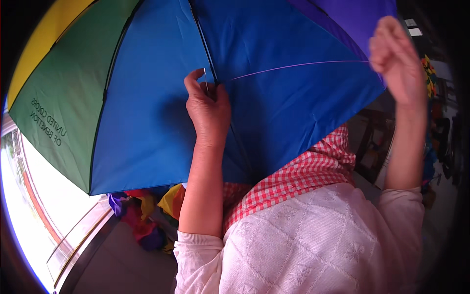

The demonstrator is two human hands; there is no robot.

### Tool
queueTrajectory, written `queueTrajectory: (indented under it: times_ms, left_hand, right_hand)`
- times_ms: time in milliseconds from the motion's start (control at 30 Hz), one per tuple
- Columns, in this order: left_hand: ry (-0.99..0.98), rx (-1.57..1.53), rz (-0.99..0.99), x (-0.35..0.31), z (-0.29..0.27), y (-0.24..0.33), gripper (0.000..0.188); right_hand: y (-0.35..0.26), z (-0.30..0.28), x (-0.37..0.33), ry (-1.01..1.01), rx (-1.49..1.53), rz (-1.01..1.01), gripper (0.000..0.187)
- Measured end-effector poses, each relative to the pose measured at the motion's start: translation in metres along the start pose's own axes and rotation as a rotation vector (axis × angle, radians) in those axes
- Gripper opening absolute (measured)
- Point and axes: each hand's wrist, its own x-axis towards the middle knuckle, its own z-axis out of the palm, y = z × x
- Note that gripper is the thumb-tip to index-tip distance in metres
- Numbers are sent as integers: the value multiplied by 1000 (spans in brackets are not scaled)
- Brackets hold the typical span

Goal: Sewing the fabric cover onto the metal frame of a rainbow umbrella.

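Note:
An open umbrella with blue, green, yellow and purple panels spreads before me, its blue cloth (289, 112) nearest. My left hand (208, 110) is closed around a dark umbrella rib (201, 34) at a joint, against the blue cloth. A thin, bright, metal-looking piece (205, 78) shows between its fingers; I cannot tell what it is. From beside that joint a purple thread (298, 64) runs taut to my right hand (395, 59), which is raised at the upper right. Its fingers are pinched on the thread; whether a needle is in them cannot be seen.
Red-and-white checked cloth (293, 169) lies below the umbrella edge. Bunched multicoloured cloth (144, 220) sits at the lower left, near a bright window (29, 196). Dark furniture (372, 142) and colourful items (430, 76) stand at the right.

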Motion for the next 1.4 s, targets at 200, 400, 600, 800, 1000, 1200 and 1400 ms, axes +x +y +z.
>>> queueTrajectory:
  times_ms: [200, 400, 600, 800, 1000, 1200, 1400]
  left_hand:
    - [126, 206, 274, 6, 9, 12, 31]
    - [90, 450, 425, 15, -2, 11, 8]
    - [-46, -607, -189, 29, -29, 28, 4]
    - [1, -767, -275, 22, -24, 24, 3]
    - [-16, -215, 87, 28, -12, -10, 6]
    - [-65, 435, 358, 19, -3, 0, 9]
    - [-106, 513, 408, 21, -3, 13, 9]
  right_hand:
    - [-75, -26, -32, 87, -489, -105, 25]
    - [-30, 7, 16, 156, -432, -278, 18]
    - [128, 102, 53, -223, -1014, -398, 17]
    - [171, 140, 76, 2, -958, -289, 19]
    - [147, 99, 80, 303, -325, -40, 8]
    - [95, -35, 60, 315, 649, 81, 15]
    - [35, -81, 46, 351, 528, -314, 16]
